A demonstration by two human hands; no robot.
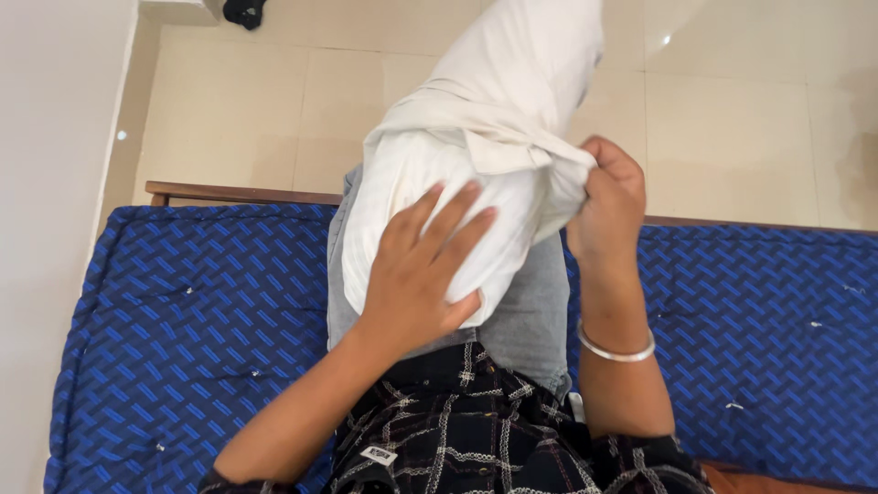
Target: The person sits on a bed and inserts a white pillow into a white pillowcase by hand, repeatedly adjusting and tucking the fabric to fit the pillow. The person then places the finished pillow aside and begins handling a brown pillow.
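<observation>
While the person sits on a blue mattress point(183, 320), a white pillow point(476, 155) stands on the lap, its long axis running up and away from the body. The left hand point(421, 270) lies flat on its near end, fingers spread wide. The right hand point(611, 197) pinches the cover's bunched edge point(558, 169) just beside it, so both hands work the near end.

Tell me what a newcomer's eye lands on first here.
First, the white pillow at centre, standing on the person's lap, half-stuffed into its cream pillowcase. The left hand presses flat on its lower end; the right hand pinches the case's edge. Beneath lies a blue patterned mattress.
</observation>
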